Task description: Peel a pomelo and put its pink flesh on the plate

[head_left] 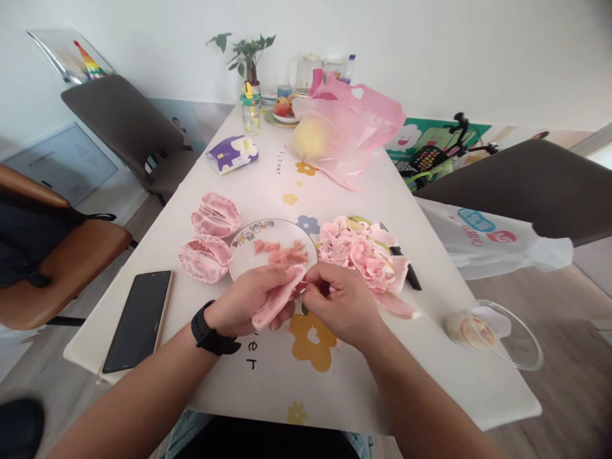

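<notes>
One pink segment (pixel 277 302) | long axis forward-right | left fingers (pixel 273 278) gripping it | right fingers (pixel 321 301) pinched at its tip

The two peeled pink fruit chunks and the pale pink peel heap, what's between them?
In the head view, a round white plate holding small pink pulp bits lies between the fruit chunks and the peel heap.

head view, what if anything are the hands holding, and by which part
The left hand holds a pomelo segment by its sides. The right hand is at its right edge; whether it grips there cannot be told.
</notes>
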A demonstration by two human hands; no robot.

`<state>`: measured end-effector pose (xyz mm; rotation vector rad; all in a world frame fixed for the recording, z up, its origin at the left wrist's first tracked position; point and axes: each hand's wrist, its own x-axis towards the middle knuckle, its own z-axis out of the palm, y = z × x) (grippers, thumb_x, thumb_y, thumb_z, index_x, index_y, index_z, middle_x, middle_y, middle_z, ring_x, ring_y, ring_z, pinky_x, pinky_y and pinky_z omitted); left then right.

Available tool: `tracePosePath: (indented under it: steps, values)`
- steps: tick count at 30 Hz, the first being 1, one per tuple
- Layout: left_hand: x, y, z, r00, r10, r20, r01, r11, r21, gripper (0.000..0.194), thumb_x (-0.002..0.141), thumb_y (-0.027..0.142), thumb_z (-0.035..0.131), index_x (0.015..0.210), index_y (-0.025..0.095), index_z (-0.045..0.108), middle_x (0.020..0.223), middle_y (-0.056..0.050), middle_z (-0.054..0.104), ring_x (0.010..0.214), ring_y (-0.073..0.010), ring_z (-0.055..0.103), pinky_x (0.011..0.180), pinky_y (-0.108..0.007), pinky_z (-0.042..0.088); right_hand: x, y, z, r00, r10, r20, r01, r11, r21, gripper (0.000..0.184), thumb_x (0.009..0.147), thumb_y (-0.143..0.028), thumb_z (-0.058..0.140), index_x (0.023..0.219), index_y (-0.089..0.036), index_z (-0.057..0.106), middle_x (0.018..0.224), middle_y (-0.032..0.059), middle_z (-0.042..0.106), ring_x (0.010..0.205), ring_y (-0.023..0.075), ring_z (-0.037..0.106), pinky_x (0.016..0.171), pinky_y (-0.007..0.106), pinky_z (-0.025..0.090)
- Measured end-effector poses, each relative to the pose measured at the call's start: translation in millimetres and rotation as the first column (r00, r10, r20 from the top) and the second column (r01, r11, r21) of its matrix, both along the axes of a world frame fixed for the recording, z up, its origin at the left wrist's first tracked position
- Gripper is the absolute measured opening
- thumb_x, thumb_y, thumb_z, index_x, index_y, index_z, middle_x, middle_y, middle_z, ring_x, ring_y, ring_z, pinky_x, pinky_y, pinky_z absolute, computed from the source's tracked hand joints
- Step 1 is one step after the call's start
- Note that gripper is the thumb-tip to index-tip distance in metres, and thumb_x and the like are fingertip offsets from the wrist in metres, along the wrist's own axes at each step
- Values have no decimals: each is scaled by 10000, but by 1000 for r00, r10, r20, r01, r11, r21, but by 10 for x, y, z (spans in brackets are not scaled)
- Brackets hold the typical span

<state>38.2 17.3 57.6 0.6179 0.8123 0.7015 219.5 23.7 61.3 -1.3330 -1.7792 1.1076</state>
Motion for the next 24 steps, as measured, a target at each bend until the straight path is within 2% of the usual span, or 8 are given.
tracePosePath:
  steps: [3,5,8,13,16,20,24]
  values:
    - [-32,10,-2,997,-57,45,58,998,-18,324,942,460,630,840,154,615,549,3,538,410,-113,508,322,-180,371,20,36,0,995,-46,-88,39,996,-87,81,716,-190,580,642,-220,571,566,-61,493,515,99,415,477,235,310]
    - [-49,16,0,993,-81,85,84,996,-43,316,948,440,619,857,138,635,648,-16,589,417,-109,544,310,-178,381,51,75,-7,987,-44,-153,24,992,-126,73,723,-208,586,652,-223,585,585,-54,536,543,109,454,500,242,342]
    - [-67,24,-3,989,-99,107,107,992,-70,285,951,399,603,886,127,658,774,-42,639,445,-123,610,295,-181,392,107,125,-23,987,16,-157,-44,983,-176,96,767,-209,585,673,-224,587,627,-38,606,604,129,522,555,259,386]
    - [-75,30,-28,991,-93,100,100,993,-69,290,976,407,583,910,137,667,750,-46,652,502,-161,676,338,-196,453,152,145,-34,949,176,-263,-238,945,-224,95,906,-312,662,865,-242,612,767,-9,729,722,176,664,669,313,488]
    - [-68,33,-40,990,-90,105,97,993,-62,290,971,425,595,941,146,668,755,-49,663,533,-179,701,357,-200,459,143,132,-28,930,222,-293,-288,935,-207,186,940,-381,694,864,-247,589,785,0,743,743,187,692,699,337,515]
    - [-63,43,-36,989,-80,125,88,994,-64,263,931,408,643,942,146,662,781,-49,672,489,-156,663,318,-183,380,121,107,-37,939,217,-267,-264,952,-155,238,1005,-406,607,830,-252,559,787,3,738,751,190,695,688,340,514]
    - [-82,62,-14,988,-45,150,61,992,-106,257,930,393,638,983,144,674,805,-46,676,462,-118,612,312,-171,334,75,75,-74,974,96,-204,-117,989,-95,255,1024,-434,570,849,-251,537,772,2,717,710,182,673,654,331,502]
